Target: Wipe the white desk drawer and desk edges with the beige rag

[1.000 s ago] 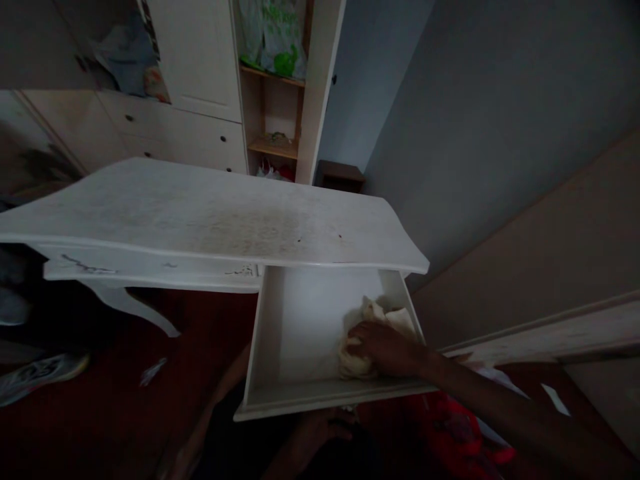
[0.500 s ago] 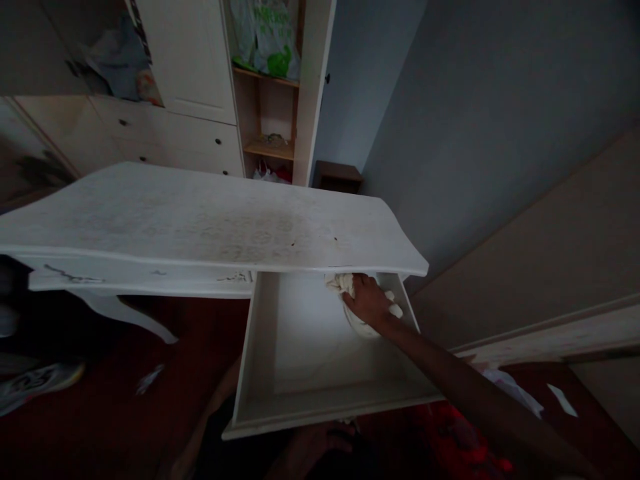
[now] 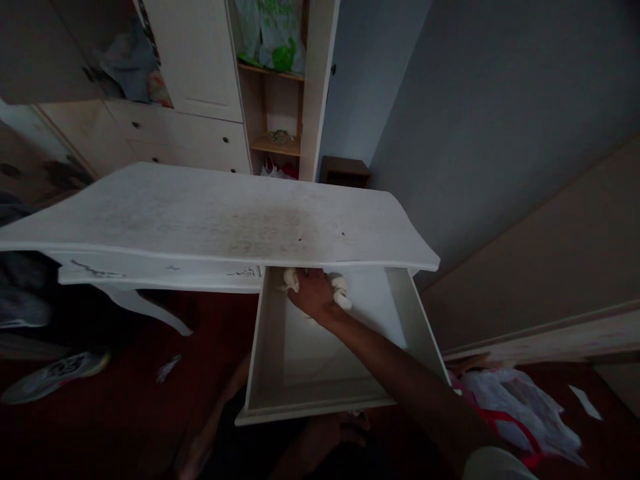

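Note:
A white drawer (image 3: 320,400) is pulled out from a white desk (image 3: 200,200) with a dark-stained top. Inside it, near the back left corner, my right hand (image 3: 314,293) presses down on a crumpled cream cloth (image 3: 341,293). My right fingers are closed over the cloth, and parts of it stick out on both sides of the hand. My left hand (image 3: 347,430) is low in the shadow below the drawer front, close to its handle. Its fingers look apart, though the dim light blurs them.
A shoe (image 3: 60,377) is on the dark red floor at left. White plastic bags (image 3: 520,407) with a red strap lie at right. Behind the desk stands a white wardrobe (image 3: 200,60) with an open door, and a small brown cabinet (image 3: 345,170) beside the blue-grey wall.
My right hand has slid the cloth across the drawer from the right side to the back left. The view has shifted slightly, bringing more of the plastic bags into sight.

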`<state>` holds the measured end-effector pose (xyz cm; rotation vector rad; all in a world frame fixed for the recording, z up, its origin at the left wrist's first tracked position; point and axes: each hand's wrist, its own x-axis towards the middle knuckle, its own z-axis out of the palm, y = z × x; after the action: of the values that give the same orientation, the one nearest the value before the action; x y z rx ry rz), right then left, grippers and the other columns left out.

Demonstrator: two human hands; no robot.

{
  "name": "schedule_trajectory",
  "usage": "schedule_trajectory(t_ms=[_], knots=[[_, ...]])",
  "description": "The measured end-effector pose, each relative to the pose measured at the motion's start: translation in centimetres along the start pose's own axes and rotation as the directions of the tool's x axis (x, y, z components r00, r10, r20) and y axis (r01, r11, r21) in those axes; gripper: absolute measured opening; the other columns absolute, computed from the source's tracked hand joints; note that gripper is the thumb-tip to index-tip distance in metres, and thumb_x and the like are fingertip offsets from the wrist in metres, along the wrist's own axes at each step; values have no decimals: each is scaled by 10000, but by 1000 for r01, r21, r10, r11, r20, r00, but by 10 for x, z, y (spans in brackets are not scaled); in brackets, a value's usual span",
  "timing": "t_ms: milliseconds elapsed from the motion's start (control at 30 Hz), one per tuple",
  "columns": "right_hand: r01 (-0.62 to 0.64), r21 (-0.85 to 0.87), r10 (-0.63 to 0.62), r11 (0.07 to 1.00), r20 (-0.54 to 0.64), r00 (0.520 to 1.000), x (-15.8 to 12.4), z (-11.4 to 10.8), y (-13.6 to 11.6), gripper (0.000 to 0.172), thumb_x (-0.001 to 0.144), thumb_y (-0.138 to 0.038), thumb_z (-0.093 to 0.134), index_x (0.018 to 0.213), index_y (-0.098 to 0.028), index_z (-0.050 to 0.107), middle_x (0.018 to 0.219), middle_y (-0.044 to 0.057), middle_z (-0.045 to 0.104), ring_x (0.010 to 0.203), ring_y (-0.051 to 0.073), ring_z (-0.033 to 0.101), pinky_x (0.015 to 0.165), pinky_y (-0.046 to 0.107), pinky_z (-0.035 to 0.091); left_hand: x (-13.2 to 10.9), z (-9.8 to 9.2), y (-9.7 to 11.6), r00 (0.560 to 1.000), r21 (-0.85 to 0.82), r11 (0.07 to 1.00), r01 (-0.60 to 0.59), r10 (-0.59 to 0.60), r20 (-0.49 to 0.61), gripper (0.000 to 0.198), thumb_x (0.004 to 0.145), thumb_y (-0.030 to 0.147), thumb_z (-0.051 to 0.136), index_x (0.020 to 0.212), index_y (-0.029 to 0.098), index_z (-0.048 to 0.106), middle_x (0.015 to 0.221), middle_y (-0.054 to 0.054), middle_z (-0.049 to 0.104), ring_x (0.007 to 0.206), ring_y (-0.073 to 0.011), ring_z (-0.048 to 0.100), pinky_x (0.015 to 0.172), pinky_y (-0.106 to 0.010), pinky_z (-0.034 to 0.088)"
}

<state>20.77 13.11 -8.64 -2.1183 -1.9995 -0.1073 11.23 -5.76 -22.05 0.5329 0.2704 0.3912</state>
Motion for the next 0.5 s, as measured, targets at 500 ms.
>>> schedule_trajectory(t_ms=[500], knots=[[386,159,-414,909,215,885,-50,-13,-19,460,802,-509,638,1137,-194,637,1146,103,587,1053,300,513,910,435,449,-5,-8,-8,999,38,999,-32,32,9,356,834,446,622,1040,178,736,1112,-179,668,1109,-379,589,909,-511,440]])
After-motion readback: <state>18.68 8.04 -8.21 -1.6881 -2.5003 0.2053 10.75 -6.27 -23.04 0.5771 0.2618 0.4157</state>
